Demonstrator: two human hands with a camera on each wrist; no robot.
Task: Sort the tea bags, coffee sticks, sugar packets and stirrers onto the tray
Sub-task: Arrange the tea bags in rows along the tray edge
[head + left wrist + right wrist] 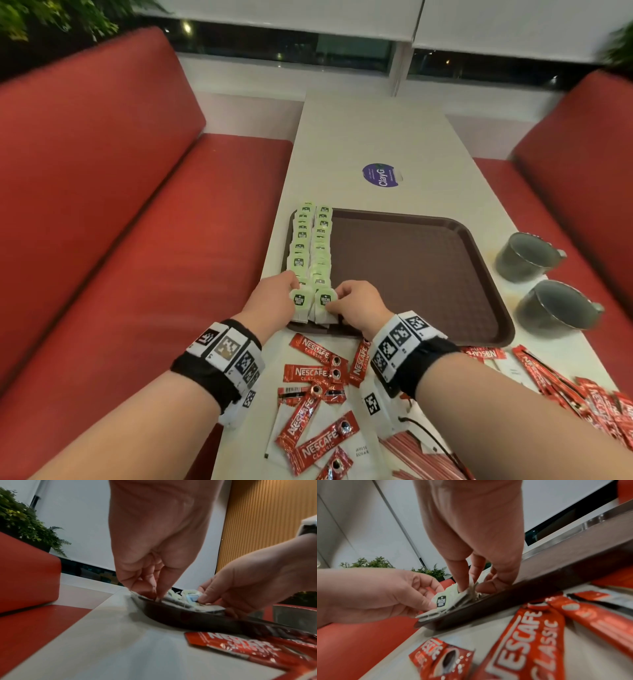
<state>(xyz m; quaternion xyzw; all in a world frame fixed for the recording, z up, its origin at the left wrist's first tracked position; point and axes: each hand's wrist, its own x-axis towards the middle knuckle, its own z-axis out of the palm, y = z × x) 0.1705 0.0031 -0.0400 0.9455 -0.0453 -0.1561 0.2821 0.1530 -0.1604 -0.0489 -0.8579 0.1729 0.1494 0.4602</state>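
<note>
Two rows of green tea bags [310,246] lie along the left side of the brown tray [428,274]. My left hand [291,291] pinches the nearest tea bag of the left row [301,303] at the tray's near left corner. My right hand [337,301] pinches the nearest tea bag of the right row [323,303] between thumb and forefinger. In the right wrist view my right fingers [462,586] press into that tea bag [467,593] just behind the tray rim [539,582]. Red coffee sticks [315,373] lie loose on the table under my wrists.
White sugar packets [356,452] and striped stirrers [418,459] lie at the table's near edge, with more coffee sticks [582,390] at the near right. Two metal cups [527,257] [555,308] stand right of the tray. Red benches [120,240] flank the narrow table.
</note>
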